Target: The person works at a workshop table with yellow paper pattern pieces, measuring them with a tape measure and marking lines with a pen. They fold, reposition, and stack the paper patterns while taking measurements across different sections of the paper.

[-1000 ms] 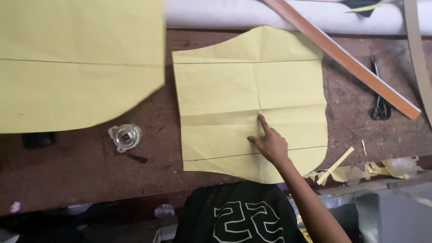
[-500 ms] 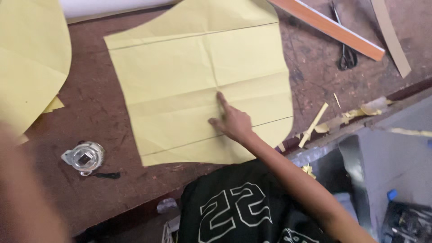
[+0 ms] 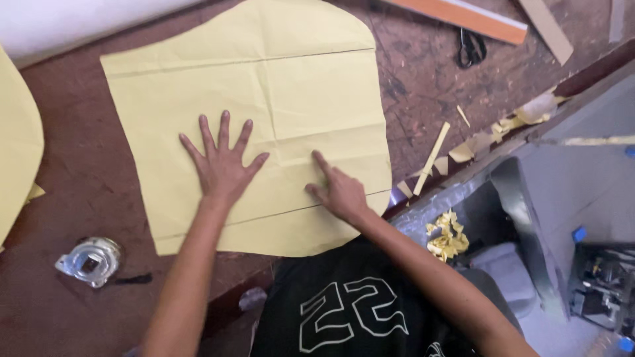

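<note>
L hand point(image 3: 223, 165) flat, fingers splayed; R hand point(image 3: 340, 192) w/ index finger out, rest curled, both arms extended.

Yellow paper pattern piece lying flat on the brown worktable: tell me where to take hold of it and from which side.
Take the yellow paper pattern piece by its near edge, coming from the person's side. That edge reaches the table's front rim, so fingers could probably slip under there. Elsewhere the sheet lies flat on the brown worktable, pressed by the spread left hand and the pointing right hand.

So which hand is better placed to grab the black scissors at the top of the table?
Probably the right hand: it lies on the yellow paper pattern piece nearer the black scissors, with bare brown table between. The left hand is spread flat, farther away.
</note>
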